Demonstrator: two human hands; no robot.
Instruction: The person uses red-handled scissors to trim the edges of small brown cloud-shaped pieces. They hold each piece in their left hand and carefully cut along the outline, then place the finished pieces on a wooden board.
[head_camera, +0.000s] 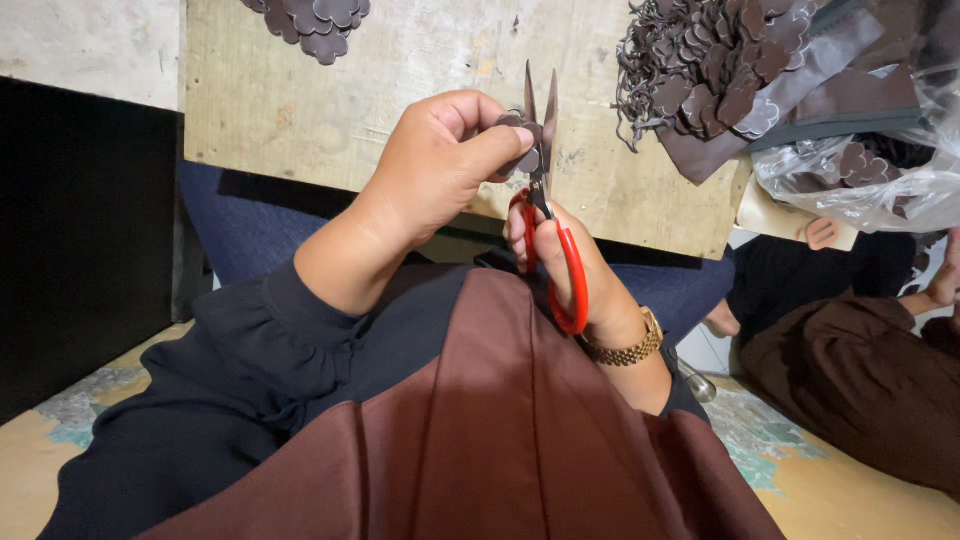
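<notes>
The left hand (430, 170) pinched a small brown scalloped cutout (520, 140) between thumb and fingers (500, 148), holding it above the near edge of the worn wooden surface (330, 100). The right hand (570, 270) gripped red-handled scissors (545, 200), its fingers closed through the loops; the blades pointed upward, slightly parted, against the cutout. A gold-coloured watch (625, 345) circled the right wrist. A heap of similar brown cutouts (710, 70) lay at the surface's far right beside a clear plastic bag (870, 170); a smaller cluster (315, 20) lay at the far left.
</notes>
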